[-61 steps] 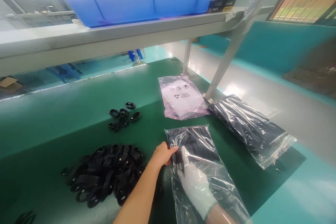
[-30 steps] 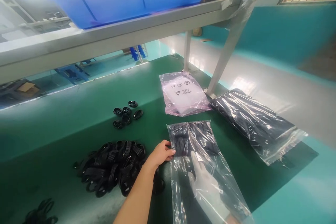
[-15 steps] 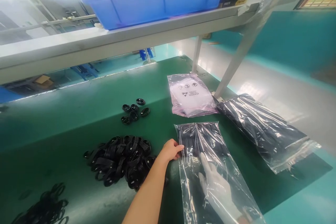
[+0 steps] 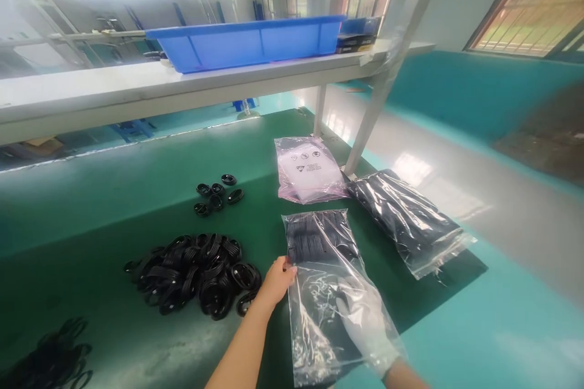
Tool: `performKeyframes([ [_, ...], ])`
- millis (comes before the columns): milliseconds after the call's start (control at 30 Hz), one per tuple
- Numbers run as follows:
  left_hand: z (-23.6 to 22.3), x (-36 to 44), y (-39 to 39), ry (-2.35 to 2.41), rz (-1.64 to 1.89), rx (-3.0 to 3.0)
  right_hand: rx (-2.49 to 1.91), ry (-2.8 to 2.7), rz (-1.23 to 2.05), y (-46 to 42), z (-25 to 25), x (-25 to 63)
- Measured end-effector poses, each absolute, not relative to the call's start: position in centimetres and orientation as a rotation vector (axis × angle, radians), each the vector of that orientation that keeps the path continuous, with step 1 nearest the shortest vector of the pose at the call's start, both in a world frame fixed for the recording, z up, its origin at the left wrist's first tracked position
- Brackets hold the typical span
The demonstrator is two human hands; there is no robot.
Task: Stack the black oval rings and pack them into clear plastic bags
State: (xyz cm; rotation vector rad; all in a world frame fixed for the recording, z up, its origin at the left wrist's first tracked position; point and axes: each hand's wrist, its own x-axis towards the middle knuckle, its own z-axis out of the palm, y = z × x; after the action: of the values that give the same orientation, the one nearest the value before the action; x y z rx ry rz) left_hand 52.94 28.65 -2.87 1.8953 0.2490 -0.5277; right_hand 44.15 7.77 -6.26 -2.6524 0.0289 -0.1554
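A clear plastic bag (image 4: 314, 328) lies flat on the green table, with a packed row of black band-like loops (image 4: 314, 240) at its far end. My bare left hand (image 4: 277, 282) pinches the bag's left edge between thumb and fingers. Inside the bag is my right hand (image 4: 362, 316) in a white glove, seen through the shiny film. Its fingers are apart and hold nothing I can see, just on the near side of the loops. Left of my left arm is a heap of black loops (image 4: 191, 273); several more loops (image 4: 216, 189) lie behind it.
A filled clear bag (image 4: 406, 216) lies at the right edge of the table. Behind my hands is a pink printed bag (image 4: 312, 170), near the shelf post. A blue bin (image 4: 250, 42) stands on the raised shelf (image 4: 219, 85). Another dark pile (image 4: 50, 355) lies at the lower left.
My right hand has drawn back toward me inside the bag, away from the row of loops. My left hand has slid down the bag's left edge. The view has tilted up.
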Motion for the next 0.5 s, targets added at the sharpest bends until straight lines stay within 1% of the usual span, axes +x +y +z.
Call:
performKeyframes([
  [133,-2.4,54.6,26.7,0.231,-0.482,1.902,-2.758,-0.052,-0.185,6.5,-5.5,46.5],
  [200,-1.8,54.0,26.9,0.255,-0.452,1.926,-2.771,-0.076,-0.205,6.2,-5.2,47.0],
  [267,-0.8,52.0,28.1,0.265,-0.395,2.002,-2.790,-0.087,-0.222,5.8,-5.4,46.4],
  [400,1.4,45.3,32.2,0.237,-0.257,2.278,-2.890,-0.020,-0.308,5.0,-7.3,43.2],
  [500,1.7,41.5,34.8,0.330,-0.213,2.544,-2.932,0.052,-0.342,4.8,-8.8,41.3],
])
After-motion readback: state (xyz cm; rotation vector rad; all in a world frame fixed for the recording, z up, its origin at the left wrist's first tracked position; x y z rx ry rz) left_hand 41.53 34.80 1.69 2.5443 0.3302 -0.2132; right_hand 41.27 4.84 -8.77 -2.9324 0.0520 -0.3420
